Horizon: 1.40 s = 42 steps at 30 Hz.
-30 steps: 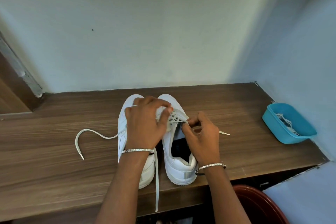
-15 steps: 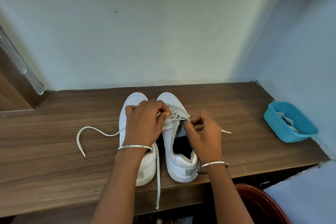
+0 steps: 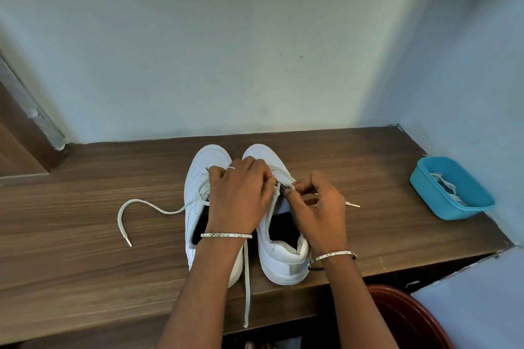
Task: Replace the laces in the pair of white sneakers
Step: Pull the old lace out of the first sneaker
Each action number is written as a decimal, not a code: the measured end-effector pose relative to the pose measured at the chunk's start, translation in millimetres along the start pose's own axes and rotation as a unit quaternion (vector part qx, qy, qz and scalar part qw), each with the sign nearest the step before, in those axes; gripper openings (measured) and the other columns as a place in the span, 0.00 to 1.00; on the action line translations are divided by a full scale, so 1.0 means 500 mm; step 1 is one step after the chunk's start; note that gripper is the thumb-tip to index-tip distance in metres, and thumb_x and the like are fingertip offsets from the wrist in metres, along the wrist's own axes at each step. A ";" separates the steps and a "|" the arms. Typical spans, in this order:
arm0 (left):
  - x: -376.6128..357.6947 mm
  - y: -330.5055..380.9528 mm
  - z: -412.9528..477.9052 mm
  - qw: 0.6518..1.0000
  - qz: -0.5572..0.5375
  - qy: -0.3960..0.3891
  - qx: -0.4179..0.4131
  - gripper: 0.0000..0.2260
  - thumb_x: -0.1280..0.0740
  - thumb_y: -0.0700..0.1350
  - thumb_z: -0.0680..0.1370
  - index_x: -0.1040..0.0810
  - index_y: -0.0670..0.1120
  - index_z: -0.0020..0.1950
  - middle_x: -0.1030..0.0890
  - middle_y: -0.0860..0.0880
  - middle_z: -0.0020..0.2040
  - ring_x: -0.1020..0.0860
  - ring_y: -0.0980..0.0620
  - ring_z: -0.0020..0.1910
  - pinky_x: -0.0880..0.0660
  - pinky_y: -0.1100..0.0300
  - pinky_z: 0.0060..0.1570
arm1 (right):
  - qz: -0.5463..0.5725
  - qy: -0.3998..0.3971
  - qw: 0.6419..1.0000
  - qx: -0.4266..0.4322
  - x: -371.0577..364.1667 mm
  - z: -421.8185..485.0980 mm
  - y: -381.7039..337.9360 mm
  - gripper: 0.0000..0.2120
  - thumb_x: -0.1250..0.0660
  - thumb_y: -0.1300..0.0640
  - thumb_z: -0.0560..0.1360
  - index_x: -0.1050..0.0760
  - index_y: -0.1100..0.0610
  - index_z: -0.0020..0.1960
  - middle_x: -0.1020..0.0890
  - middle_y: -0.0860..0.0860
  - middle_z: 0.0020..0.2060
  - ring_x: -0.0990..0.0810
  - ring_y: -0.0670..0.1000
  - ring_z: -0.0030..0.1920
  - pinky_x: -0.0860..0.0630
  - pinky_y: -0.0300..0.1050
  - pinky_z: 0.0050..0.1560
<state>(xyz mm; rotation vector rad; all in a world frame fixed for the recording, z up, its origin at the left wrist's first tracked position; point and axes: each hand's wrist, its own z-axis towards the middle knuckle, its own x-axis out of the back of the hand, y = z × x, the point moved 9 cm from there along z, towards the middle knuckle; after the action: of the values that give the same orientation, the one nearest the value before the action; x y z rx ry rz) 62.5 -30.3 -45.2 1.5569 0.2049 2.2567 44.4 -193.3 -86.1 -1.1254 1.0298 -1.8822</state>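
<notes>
The left sneaker (image 3: 204,164) and right sneaker (image 3: 283,258) stand heels-near on the wooden shelf (image 3: 85,263), probably to keep the eyelets within reach. A loose lace end (image 3: 246,292) hangs over the near edge between them. Farther in, the left hand (image 3: 241,198) crosses over, its fingers curled onto the right sneaker's lace (image 3: 285,178). The right hand (image 3: 317,207) pinches that lace tight between thumb and forefinger. A blue tub (image 3: 431,201) of laces sits far right.
</notes>
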 end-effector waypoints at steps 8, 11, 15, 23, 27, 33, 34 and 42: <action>0.080 -0.163 -0.035 0.946 -0.053 0.190 0.256 0.07 0.38 0.45 0.80 0.24 0.43 0.50 0.20 0.43 0.49 0.22 0.38 0.48 0.32 0.45 0.49 | 0.028 -0.016 0.999 -0.024 -0.007 0.000 0.006 0.08 0.25 0.61 0.72 0.24 0.55 0.39 0.18 0.44 0.36 0.20 0.45 0.39 0.20 0.49 0.43; 0.090 -0.166 -0.050 0.925 -0.059 0.222 0.302 0.05 0.39 0.44 0.81 0.25 0.43 0.52 0.20 0.42 0.50 0.22 0.36 0.49 0.31 0.44 0.48 | 0.030 -0.016 0.999 -0.029 -0.007 0.000 0.006 0.08 0.26 0.62 0.73 0.24 0.56 0.39 0.19 0.45 0.35 0.21 0.44 0.37 0.20 0.46 0.40; 0.101 -0.133 -0.026 0.959 -0.024 0.220 0.179 0.06 0.35 0.48 0.80 0.20 0.49 0.50 0.20 0.45 0.49 0.24 0.38 0.51 0.33 0.49 0.46 | 0.035 -0.017 0.999 -0.038 -0.005 0.000 0.010 0.08 0.25 0.62 0.72 0.23 0.56 0.39 0.19 0.43 0.35 0.21 0.43 0.35 0.21 0.45 0.38; -0.007 -0.003 0.000 0.997 -0.065 -0.036 -0.010 0.07 0.31 0.59 0.76 0.17 0.61 0.50 0.18 0.60 0.52 0.27 0.55 0.59 0.41 0.51 0.55 | 0.038 -0.014 0.999 -0.029 -0.002 0.001 0.007 0.07 0.24 0.60 0.72 0.21 0.54 0.39 0.18 0.43 0.35 0.19 0.46 0.37 0.20 0.47 0.40; 0.000 -0.006 0.001 0.999 -0.046 -0.010 0.000 0.03 0.31 0.54 0.78 0.19 0.58 0.46 0.18 0.60 0.47 0.24 0.55 0.54 0.42 0.53 0.54 | 0.027 -0.017 0.999 -0.029 0.000 0.000 0.008 0.07 0.23 0.59 0.71 0.21 0.53 0.40 0.17 0.44 0.35 0.18 0.45 0.39 0.20 0.45 0.41; 0.041 -0.062 -0.007 0.984 -0.093 0.095 0.122 0.05 0.36 0.42 0.80 0.24 0.52 0.50 0.18 0.55 0.41 0.18 0.47 0.46 0.38 0.53 0.52 | 0.026 -0.016 0.999 -0.013 0.003 0.002 0.004 0.07 0.23 0.60 0.72 0.21 0.53 0.39 0.18 0.43 0.36 0.19 0.44 0.39 0.21 0.38 0.40; 0.057 -0.088 -0.012 0.972 -0.117 0.131 0.155 0.06 0.36 0.40 0.80 0.24 0.50 0.51 0.18 0.55 0.39 0.17 0.45 0.45 0.35 0.52 0.53 | 0.030 -0.017 0.999 -0.015 0.003 0.004 0.006 0.08 0.23 0.60 0.72 0.21 0.54 0.39 0.18 0.43 0.36 0.19 0.44 0.39 0.21 0.38 0.39; 0.088 -0.135 -0.022 0.970 -0.074 0.150 0.179 0.07 0.29 0.48 0.77 0.20 0.52 0.53 0.19 0.50 0.51 0.22 0.42 0.54 0.32 0.46 0.54 | 0.050 -0.025 0.998 -0.029 -0.002 0.000 0.006 0.07 0.25 0.63 0.72 0.21 0.53 0.44 0.18 0.46 0.37 0.21 0.43 0.35 0.20 0.41 0.37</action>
<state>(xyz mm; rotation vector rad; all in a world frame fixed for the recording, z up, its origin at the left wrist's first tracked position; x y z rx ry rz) 54.7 49.7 -33.9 1.2949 0.8241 2.4190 45.6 -193.6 -89.3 -1.1270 1.0989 -1.7481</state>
